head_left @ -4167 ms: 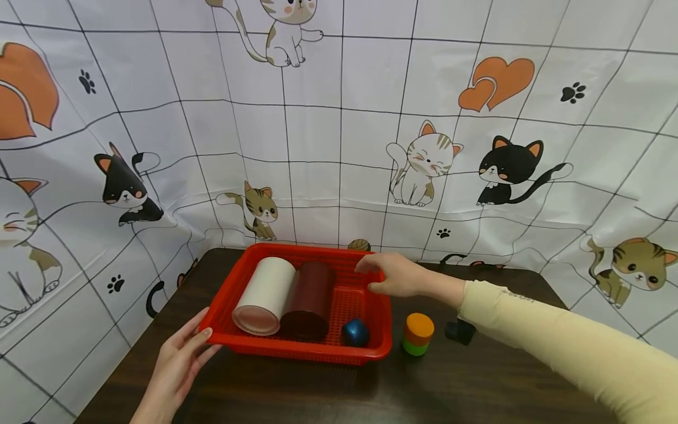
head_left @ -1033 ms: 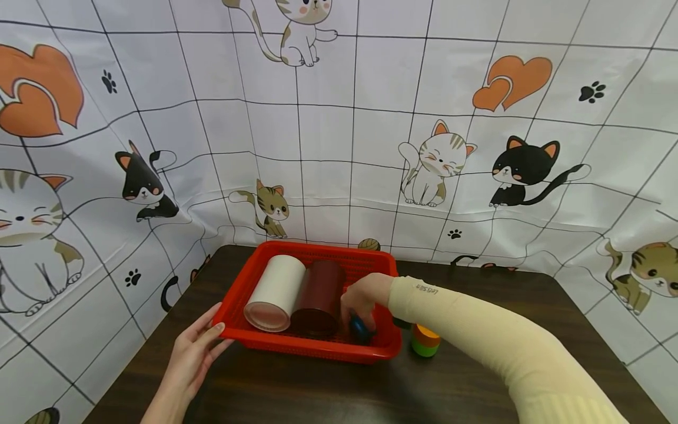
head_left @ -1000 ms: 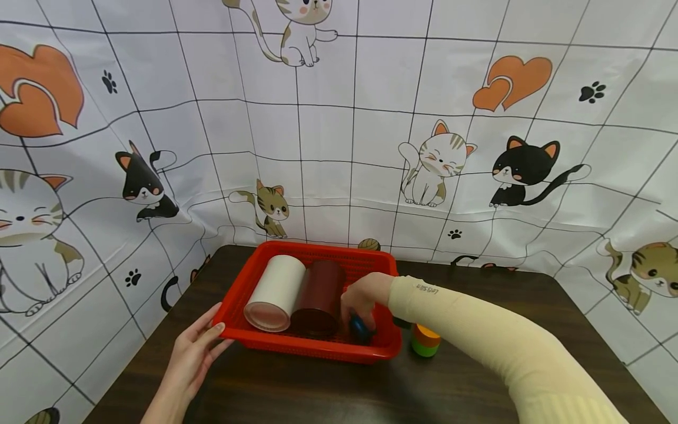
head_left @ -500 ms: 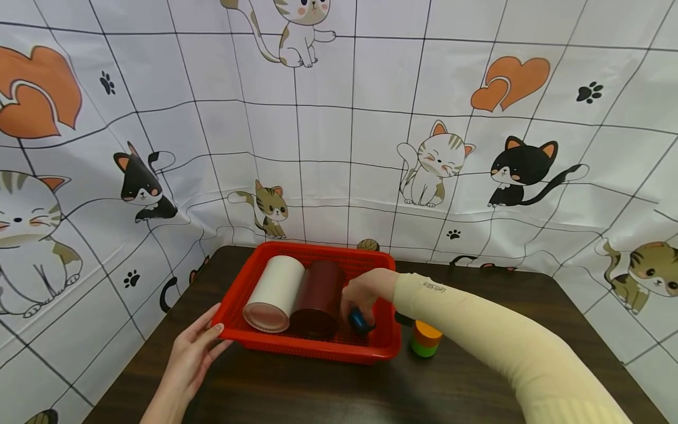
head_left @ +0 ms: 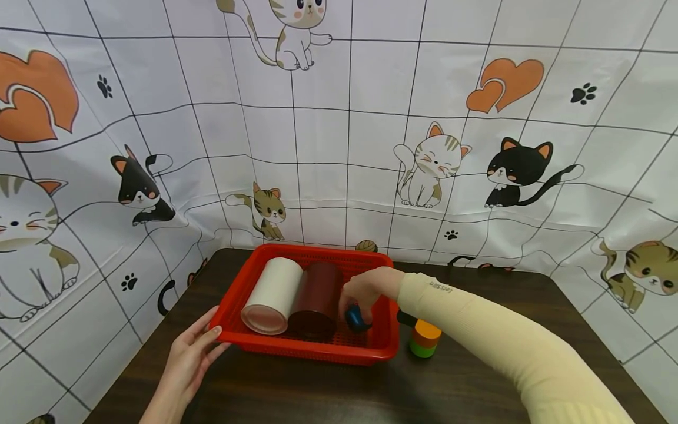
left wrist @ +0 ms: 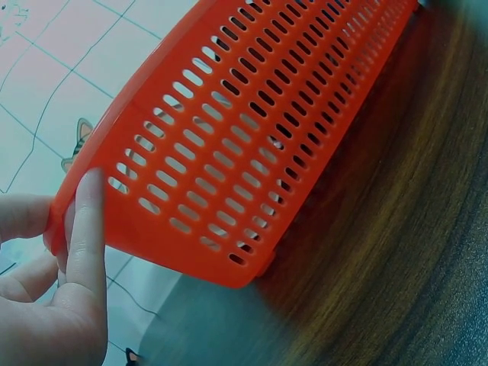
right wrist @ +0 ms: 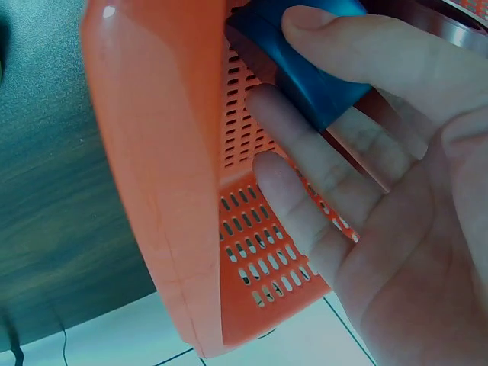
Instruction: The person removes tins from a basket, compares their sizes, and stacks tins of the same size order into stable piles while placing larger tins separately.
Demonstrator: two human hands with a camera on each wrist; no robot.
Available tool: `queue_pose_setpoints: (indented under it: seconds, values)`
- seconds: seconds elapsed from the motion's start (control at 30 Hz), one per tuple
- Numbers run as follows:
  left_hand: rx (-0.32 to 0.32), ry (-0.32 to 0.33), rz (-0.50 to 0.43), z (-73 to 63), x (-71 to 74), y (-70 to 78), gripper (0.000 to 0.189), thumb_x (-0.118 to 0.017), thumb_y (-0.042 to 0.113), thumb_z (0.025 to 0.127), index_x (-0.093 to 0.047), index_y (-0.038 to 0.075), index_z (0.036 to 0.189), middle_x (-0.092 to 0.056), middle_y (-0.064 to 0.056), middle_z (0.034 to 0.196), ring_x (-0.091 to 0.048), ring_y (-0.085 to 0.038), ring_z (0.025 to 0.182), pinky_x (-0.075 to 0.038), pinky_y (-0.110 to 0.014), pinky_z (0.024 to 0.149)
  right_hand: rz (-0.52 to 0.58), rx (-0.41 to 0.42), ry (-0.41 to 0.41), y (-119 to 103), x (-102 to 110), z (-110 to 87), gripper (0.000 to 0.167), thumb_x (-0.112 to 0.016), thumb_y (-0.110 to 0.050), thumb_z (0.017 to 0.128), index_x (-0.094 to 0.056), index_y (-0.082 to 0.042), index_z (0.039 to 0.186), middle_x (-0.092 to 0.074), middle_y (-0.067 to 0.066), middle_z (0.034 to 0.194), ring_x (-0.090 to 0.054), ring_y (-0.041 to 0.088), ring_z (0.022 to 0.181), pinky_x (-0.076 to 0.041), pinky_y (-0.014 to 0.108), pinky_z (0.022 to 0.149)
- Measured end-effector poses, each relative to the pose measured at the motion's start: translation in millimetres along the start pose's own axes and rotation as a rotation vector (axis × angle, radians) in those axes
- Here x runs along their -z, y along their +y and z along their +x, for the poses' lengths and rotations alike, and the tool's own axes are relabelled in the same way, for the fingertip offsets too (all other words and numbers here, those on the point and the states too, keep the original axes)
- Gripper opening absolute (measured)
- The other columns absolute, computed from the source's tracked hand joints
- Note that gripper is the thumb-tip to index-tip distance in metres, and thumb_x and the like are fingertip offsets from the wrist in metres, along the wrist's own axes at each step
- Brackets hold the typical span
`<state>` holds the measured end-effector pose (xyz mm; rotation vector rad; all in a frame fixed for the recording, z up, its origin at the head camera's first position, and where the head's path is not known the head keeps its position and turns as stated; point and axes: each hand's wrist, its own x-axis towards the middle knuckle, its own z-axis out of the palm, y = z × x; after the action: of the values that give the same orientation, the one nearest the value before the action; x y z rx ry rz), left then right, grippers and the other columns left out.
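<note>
In the head view, my left hand [head_left: 185,359] pinches the near left corner of a red plastic basket [head_left: 307,350]. The left wrist view shows the thumb and fingers of that hand [left wrist: 57,305] on either side of the basket's rim. Inside the basket's right part, my right hand [head_left: 371,287] grips a glossy blue object [head_left: 356,319]. Seen from the right wrist, the blue object [right wrist: 313,57] has smooth curved faces, and its kind is unclear. A white cylinder [head_left: 272,294] and a dark brown cylinder [head_left: 319,294] lie side by side at the basket's left.
An orange-topped, green-bottomed round piece [head_left: 425,340] stands on the dark wood table [head_left: 296,394] right of the basket. A small black object [head_left: 406,318] sits behind it, partly hidden by my sleeve. A cat-print sheet [head_left: 328,135] hangs around the table.
My right hand came down from the basket's right rim and took hold of the blue object. In the last second it has shifted the object slightly away from the front wall.
</note>
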<state>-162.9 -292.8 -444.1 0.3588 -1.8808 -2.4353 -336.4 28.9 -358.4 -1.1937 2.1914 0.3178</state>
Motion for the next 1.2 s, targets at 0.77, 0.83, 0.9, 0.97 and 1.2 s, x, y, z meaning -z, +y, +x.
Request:
queue_pose_setpoints:
  seconds: [0.77,0.83,0.9,0.97,1.2]
  values:
    - [0.013,0.011,-0.003,1.3,1.5,-1.3,0.070,-0.059,0.016,0.100,-0.022,0.010,0.158,-0.058,0.022,0.113,-0.063,0.000,0.102,-0.060,-0.022,0.088,0.090,-0.102,0.185,7,11,-28.4,0.057,-0.081,-0.016,0.082,-0.061,-0.025,0.135,-0.060,-0.002,0.133,-0.051,0.015,0.115,-0.056,0.033,0.094]
    - [0.013,0.010,-0.002,1.2,1.5,-1.1,0.070,-0.059,0.016,0.100,-0.021,0.010,0.158,-0.057,0.023,0.114,-0.063,0.000,0.102,-0.060,-0.022,0.088,0.100,-0.108,0.195,7,11,-29.7,0.057,-0.081,-0.016,0.082,-0.061,-0.025,0.135,-0.060,-0.001,0.133,-0.051,0.015,0.114,-0.056,0.032,0.093]
    - [0.010,0.003,-0.004,1.0,1.5,-0.9,0.071,-0.059,0.017,0.100,-0.020,0.009,0.158,-0.057,0.023,0.114,-0.063,0.001,0.103,-0.059,-0.021,0.088,0.106,-0.111,0.206,8,12,-30.5,0.057,-0.081,-0.016,0.082,-0.061,-0.024,0.135,-0.060,-0.001,0.132,-0.052,0.015,0.111,-0.056,0.031,0.089]
    - [0.004,-0.004,-0.005,0.8,1.4,-0.8,0.071,-0.059,0.016,0.100,-0.019,0.009,0.158,-0.057,0.024,0.114,-0.063,0.001,0.103,-0.059,-0.021,0.087,0.100,-0.109,0.218,8,11,-31.0,0.056,-0.080,-0.016,0.083,-0.061,-0.024,0.135,-0.061,-0.001,0.131,-0.052,0.014,0.109,-0.056,0.028,0.086]
    - [0.013,-0.005,-0.003,0.9,1.2,-0.8,0.072,-0.059,0.017,0.100,-0.019,0.009,0.159,-0.058,0.024,0.113,-0.063,0.002,0.103,-0.059,-0.020,0.088,0.112,-0.083,0.274,11,11,-32.9,0.053,-0.081,-0.016,0.081,-0.063,-0.022,0.131,-0.060,-0.001,0.128,-0.053,0.015,0.110,-0.055,0.029,0.088]
